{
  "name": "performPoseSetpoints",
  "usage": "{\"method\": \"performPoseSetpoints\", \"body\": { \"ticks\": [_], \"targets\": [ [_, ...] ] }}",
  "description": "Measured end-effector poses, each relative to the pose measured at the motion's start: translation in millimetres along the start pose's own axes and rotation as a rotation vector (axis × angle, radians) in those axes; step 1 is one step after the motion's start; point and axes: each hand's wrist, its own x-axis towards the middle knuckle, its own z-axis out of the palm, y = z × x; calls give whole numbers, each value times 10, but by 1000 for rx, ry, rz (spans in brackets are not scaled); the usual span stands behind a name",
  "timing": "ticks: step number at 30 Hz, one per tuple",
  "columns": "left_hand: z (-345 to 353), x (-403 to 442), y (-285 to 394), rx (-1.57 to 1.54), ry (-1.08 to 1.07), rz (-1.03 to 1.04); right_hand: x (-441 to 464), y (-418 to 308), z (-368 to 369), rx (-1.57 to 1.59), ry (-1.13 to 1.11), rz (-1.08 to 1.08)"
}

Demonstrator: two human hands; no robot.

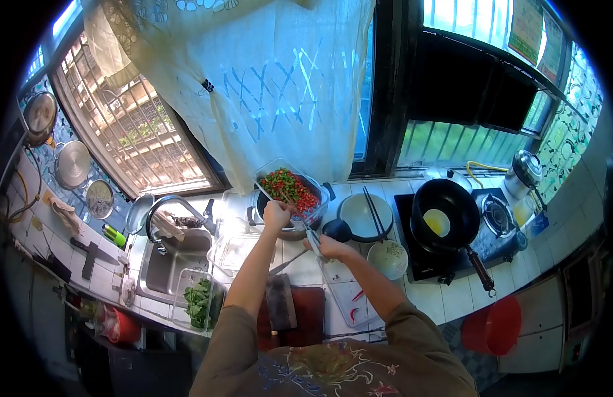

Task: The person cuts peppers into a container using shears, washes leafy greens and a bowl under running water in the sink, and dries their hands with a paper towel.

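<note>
Chopped red and green chili peppers (292,188) fill a clear plastic container (259,173), set over a dark pot with side handles. My left hand (277,215) is closed at the container's near side; what its fingers pinch is too small to make out. Just to the right, my right hand (329,247) grips silver scissors (312,238), their blades angled toward the peppers and the left fingers. Below that hand, two whole red chilies (353,315) lie on a white tray (339,291).
A cleaver (281,303) rests on a brown cutting board (306,324). Chopsticks (373,208) lie across a plate (351,218), near a bowl (387,259). A wok (445,198) holding yellowish liquid stands on the stove. Leafy greens (198,302) sit beside the sink (154,272).
</note>
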Motion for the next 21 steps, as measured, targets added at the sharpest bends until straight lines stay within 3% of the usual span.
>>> {"method": "performPoseSetpoints", "body": {
  "ticks": [4,6,9,12,13,15,17,18,19,21],
  "targets": [
    [-74,-55,93,79,-4,159,15,-8,-11,-34,-3,0],
    [-30,-2,72,85,-1,189,-25,-98,-85,-74,-23,205],
    [131,174,-138,162,135,243,-69,-155,-168,-5,40,240],
    [-52,-168,259,299,158,130,-214,-124,-266,300,-22,237],
    [-7,-163,296,393,148,183,-255,-61,-316,362,-37,198],
    [134,-378,407,217,246,492,-473,-29,-480,493,-6,272],
    [374,-797,611,377,-83,443,-763,-38,-593,563,0,268],
    [656,-1035,444,334,-170,592,-906,-15,-605,650,57,205],
    [864,-1302,412,467,-457,574,-1030,-14,-634,732,116,136],
    [1357,-1819,182,519,-607,757,-1238,-32,-697,689,112,194]
  ]
}}
